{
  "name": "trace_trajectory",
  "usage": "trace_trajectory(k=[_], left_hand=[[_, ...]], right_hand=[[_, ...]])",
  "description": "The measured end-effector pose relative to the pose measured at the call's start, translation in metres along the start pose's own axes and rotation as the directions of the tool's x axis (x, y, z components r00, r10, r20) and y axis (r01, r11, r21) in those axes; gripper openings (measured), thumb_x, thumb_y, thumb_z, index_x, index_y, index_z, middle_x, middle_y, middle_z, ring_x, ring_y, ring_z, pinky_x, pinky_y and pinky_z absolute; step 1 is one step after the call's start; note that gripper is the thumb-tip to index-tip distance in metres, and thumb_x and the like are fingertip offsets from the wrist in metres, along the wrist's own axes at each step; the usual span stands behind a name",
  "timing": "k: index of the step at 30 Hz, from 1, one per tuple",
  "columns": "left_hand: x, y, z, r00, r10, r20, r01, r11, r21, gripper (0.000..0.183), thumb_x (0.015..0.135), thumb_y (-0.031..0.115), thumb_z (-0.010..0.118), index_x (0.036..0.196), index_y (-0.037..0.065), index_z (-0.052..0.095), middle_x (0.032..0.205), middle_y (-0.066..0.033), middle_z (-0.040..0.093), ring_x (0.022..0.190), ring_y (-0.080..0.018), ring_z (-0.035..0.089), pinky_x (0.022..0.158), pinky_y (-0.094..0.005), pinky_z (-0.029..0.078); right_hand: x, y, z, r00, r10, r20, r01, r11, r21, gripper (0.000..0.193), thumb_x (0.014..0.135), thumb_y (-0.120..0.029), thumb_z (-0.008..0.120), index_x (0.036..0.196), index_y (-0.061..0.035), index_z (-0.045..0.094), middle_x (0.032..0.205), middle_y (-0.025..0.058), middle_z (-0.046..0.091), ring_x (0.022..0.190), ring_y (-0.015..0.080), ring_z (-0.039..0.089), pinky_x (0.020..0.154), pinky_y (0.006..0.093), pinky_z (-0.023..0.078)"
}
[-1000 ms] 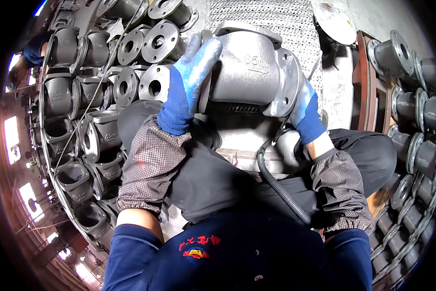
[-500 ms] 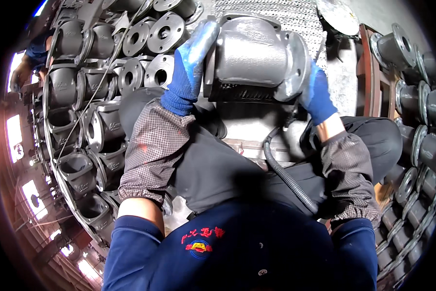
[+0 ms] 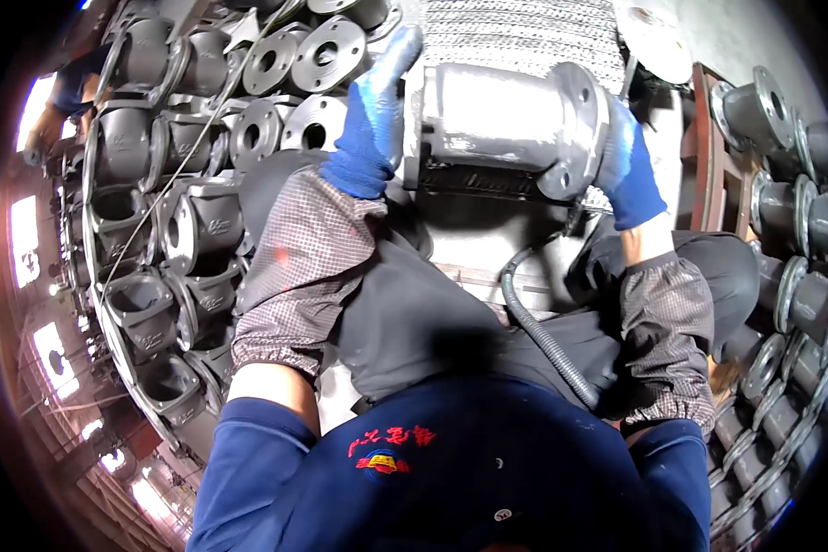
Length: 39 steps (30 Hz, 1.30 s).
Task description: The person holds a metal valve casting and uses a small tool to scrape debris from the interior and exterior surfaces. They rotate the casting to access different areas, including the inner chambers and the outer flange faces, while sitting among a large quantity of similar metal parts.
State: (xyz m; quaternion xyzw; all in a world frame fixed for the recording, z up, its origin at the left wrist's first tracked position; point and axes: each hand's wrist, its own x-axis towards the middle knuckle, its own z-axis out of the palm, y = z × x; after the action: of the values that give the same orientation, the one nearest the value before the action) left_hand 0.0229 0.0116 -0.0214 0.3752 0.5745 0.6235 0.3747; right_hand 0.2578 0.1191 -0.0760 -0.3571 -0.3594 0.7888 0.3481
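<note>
A grey flanged valve body lies on its side in front of me, its barrel running left to right. My left hand, in a blue glove, presses against its left flange with the palm and fingers stretched along the edge. On the other end, my right hand, also gloved in blue, grips the round right flange; its fingertips are partly hidden behind that flange. Under the casting is a dark ribbed support, mostly in shadow.
Rows of similar grey valve bodies stand stacked on my left, with a thin cable across them. More flanged castings fill the right side beside a reddish-brown metal frame. A corrugated hose curves over my lap. Another person's arm shows far left.
The valve body has rolled about its long axis, so the flange on its upper side no longer shows. It and both hands sit slightly farther right in the picture.
</note>
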Motion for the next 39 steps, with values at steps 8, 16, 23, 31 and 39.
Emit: trace_trajectory(k=[8,16,23,31,39], left_hand=[[0.010,-0.013,0.000,0.778,0.484,0.402,-0.606,0.404,0.685,0.043,0.081,-0.001,0.052,0.123,0.001,0.049,0.119,-0.0204,0.055,0.114,-0.0361,0.050,0.094,-0.0377,0.044],[-0.008,-0.016,-0.014,0.939,0.292,0.182,-0.342,0.734,0.587,0.034,0.090,0.003,0.045,0.123,-0.003,0.047,0.121,-0.0221,0.053,0.114,-0.0305,0.052,0.098,-0.0354,0.041],[-0.026,0.003,-0.008,0.953,0.224,0.205,-0.282,0.902,0.328,0.040,0.092,0.013,0.044,0.127,-0.006,0.042,0.123,-0.0192,0.052,0.113,-0.0252,0.051,0.097,-0.0344,0.040],[0.009,0.001,-0.003,0.993,-0.024,0.113,0.022,1.000,0.022,0.043,0.089,0.016,0.053,0.127,-0.002,0.045,0.127,-0.0147,0.049,0.118,-0.0228,0.047,0.101,-0.0342,0.038],[0.004,0.008,0.004,0.965,-0.261,0.008,0.261,0.965,-0.035,0.044,0.096,0.025,0.041,0.134,0.002,0.037,0.134,-0.0132,0.041,0.122,-0.0218,0.043,0.105,-0.0329,0.033]], right_hand=[[-0.010,0.037,-0.011,0.958,-0.041,-0.284,0.051,0.998,0.028,0.045,0.093,-0.034,0.042,0.120,0.0008,0.051,0.110,0.0101,0.058,0.097,0.0173,0.056,0.084,0.0292,0.045],[-0.014,0.038,0.009,0.950,-0.063,-0.305,0.067,0.998,0.002,0.038,0.094,-0.030,0.041,0.110,0.0012,0.058,0.089,0.0078,0.063,0.080,0.0131,0.058,0.072,0.0268,0.047],[-0.042,0.019,-0.007,0.985,-0.167,-0.043,0.125,0.863,-0.489,0.031,0.089,-0.018,0.051,0.112,0.0014,0.054,0.092,0.0091,0.063,0.081,0.0173,0.061,0.073,0.0291,0.050],[0.012,0.018,-0.022,0.897,-0.324,0.301,0.437,0.550,-0.711,0.028,0.086,-0.020,0.054,0.105,0.0006,0.056,0.093,0.0112,0.063,0.084,0.0208,0.062,0.075,0.0296,0.050],[-0.006,0.021,0.019,0.975,-0.152,-0.165,0.095,0.946,-0.311,0.058,0.087,-0.052,0.043,0.112,-0.0004,0.054,0.102,0.0148,0.057,0.094,0.0230,0.053,0.082,0.0340,0.043]])
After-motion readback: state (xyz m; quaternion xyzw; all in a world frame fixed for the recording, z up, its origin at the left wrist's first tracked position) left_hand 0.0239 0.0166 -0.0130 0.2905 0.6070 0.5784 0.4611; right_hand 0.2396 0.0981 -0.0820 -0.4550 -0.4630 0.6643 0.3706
